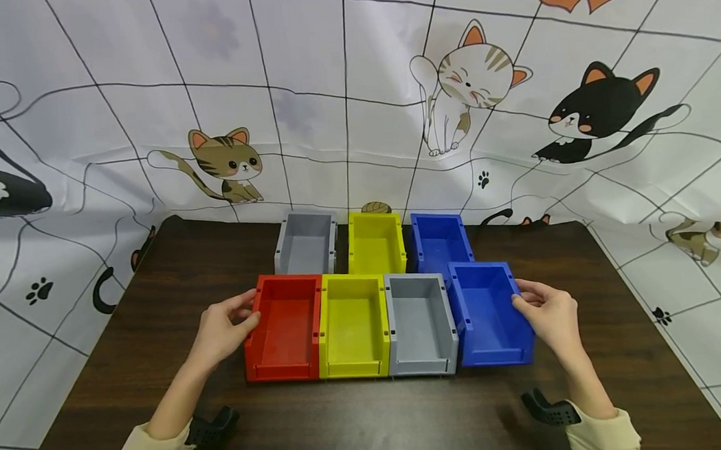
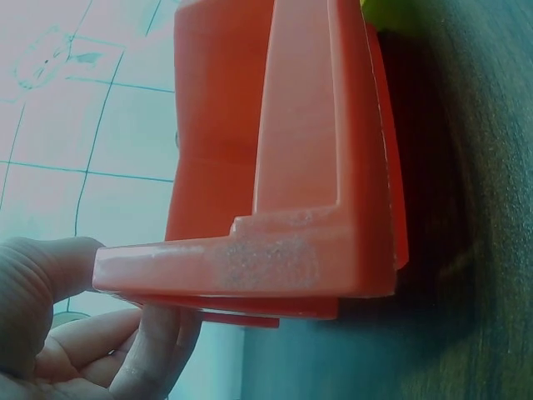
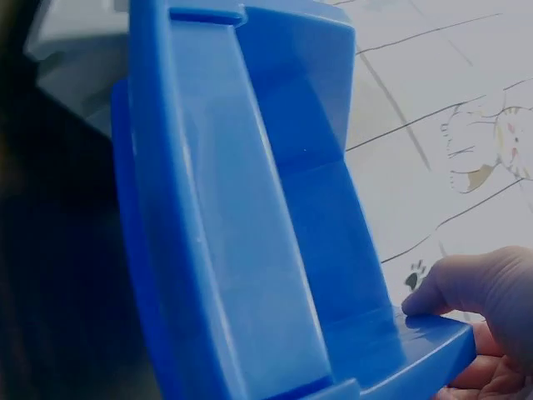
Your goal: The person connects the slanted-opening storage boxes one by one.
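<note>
In the head view a row of bins spans the table's middle: a red bin (image 1: 286, 326), a yellow bin (image 1: 353, 325), a grey bin (image 1: 421, 324) and a blue bin (image 1: 492, 313). My left hand (image 1: 226, 329) pinches the red bin's left wall, thumb on the rim and fingers outside, as the left wrist view shows on the red bin (image 2: 300, 108). On the right, my right hand (image 1: 548, 313) pinches the right wall of the front blue bin. That blue bin (image 3: 250, 208) looks slightly tilted and apart from the grey one at its front. All the bins' insides look bare.
Behind the row stand another grey bin (image 1: 306, 245), another yellow bin (image 1: 377, 243) and another blue bin (image 1: 441, 241). The dark wooden table (image 1: 348, 425) extends in front. A white curtain (image 1: 303, 104) with cat drawings hangs behind the table's back edge.
</note>
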`<action>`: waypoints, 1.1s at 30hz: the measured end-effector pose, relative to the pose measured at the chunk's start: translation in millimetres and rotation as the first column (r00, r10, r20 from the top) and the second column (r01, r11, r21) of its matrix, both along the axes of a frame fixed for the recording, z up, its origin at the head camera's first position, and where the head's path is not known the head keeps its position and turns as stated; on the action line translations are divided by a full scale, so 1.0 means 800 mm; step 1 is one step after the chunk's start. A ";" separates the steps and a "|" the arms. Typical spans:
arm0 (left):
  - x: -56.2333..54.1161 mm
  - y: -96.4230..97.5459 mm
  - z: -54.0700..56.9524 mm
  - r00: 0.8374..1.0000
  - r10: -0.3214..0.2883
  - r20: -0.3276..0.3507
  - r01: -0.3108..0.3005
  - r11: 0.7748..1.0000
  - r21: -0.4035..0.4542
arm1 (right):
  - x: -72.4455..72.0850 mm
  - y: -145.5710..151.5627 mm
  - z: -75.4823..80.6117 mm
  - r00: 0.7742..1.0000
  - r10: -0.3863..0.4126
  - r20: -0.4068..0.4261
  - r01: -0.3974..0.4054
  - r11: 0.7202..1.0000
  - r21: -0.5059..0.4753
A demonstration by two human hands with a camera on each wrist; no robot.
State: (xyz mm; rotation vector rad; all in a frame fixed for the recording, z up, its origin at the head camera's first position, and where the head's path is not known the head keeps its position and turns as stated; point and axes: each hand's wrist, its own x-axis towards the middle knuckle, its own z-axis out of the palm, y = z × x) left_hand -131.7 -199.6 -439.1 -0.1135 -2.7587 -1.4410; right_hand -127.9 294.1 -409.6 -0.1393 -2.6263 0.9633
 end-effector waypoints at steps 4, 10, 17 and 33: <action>0.000 0.000 0.001 1.000 -0.001 -0.005 0.001 1.000 -0.002 | 0.001 0.001 -0.006 0.999 0.028 -0.031 -0.028 1.000 -0.009; -0.002 -0.001 0.003 1.000 0.000 0.000 0.000 1.000 0.000 | -0.003 -0.009 -0.004 0.964 0.118 -0.238 -0.074 0.980 0.186; 0.000 0.000 0.003 1.000 -0.001 -0.011 0.001 1.000 -0.007 | -0.016 -0.034 -0.001 0.881 0.464 0.088 -0.458 0.796 0.396; 0.000 0.000 0.002 1.000 0.001 0.002 -0.001 1.000 0.000 | -0.022 -0.050 -0.031 0.852 0.437 0.288 -0.523 0.726 0.446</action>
